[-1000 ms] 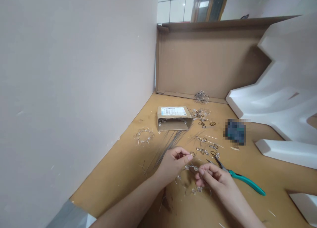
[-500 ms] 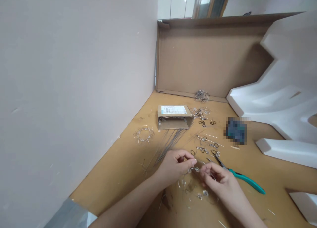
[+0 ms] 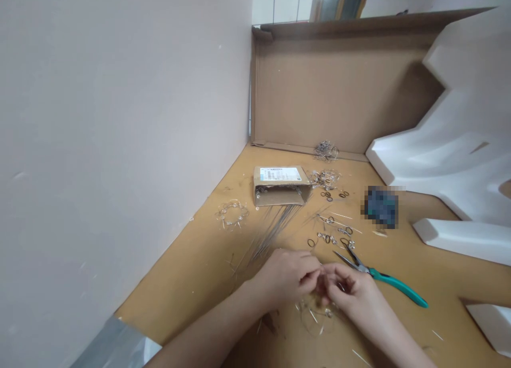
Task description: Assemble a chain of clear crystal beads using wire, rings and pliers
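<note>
My left hand [image 3: 289,275] and my right hand [image 3: 351,296] meet fingertip to fingertip low in the view, both pinched on a thin wire strand strung with clear beads [image 3: 315,312]. The strand droops below the fingers onto the brown board [image 3: 191,272]. Teal-handled pliers [image 3: 383,280] lie on the board just right of my right hand. A bundle of straight wires [image 3: 273,229] fans out beyond my left hand.
A small cardboard box [image 3: 279,185] lies further back, with loose rings and beads [image 3: 333,232] scattered to its right. A finished bead ring [image 3: 231,214] lies near the white wall. A cardboard panel [image 3: 331,91] stands behind, white foam blocks [image 3: 451,144] at right.
My hands have drawn closer together until the fingertips touch, and the beaded strand has sunk lower beneath them. The view has tilted slightly.
</note>
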`<state>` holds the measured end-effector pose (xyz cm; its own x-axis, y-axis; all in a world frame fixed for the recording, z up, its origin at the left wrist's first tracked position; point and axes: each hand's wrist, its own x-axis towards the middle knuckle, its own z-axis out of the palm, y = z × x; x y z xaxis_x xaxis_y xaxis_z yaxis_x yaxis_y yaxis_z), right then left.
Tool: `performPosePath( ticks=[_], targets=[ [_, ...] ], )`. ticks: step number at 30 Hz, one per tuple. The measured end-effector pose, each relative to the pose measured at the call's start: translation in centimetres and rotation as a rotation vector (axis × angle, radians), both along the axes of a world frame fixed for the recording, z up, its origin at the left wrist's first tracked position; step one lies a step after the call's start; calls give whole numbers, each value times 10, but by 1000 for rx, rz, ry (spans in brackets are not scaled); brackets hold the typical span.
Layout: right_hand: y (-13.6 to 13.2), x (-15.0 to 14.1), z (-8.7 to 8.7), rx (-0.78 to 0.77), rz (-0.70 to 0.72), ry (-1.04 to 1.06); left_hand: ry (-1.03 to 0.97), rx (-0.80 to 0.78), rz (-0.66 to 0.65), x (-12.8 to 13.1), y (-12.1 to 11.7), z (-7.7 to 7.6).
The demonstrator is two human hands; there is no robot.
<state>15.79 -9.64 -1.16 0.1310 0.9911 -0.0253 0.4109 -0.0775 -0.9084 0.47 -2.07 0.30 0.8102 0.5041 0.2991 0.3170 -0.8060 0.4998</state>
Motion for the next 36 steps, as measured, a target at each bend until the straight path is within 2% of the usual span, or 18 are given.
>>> performPosePath(
  ticks=[4,13,16,20,25,28,33,36],
  targets=[
    [-1,4,4,-41,50,-67,49,105,-47,1,0,-5],
    [-2,10,14,-34,124,-239,82,91,-92,0,-1,-1],
    [-2,15,17,-70,192,-153,47,-36,-67,0,0,2],
    [-2,19,21,-149,274,18,-119,-309,-1,0,1,6],
    [-1,17,23,-147,256,134,-398,-625,-15,2,0,8],
    [0,15,20,-158,261,177,-428,-849,-42,4,0,2],
    [0,10,21,-175,257,201,-469,-910,21,5,3,-2],
    [-6,21,23,-160,176,12,-468,-920,58,4,4,1]
  ],
)
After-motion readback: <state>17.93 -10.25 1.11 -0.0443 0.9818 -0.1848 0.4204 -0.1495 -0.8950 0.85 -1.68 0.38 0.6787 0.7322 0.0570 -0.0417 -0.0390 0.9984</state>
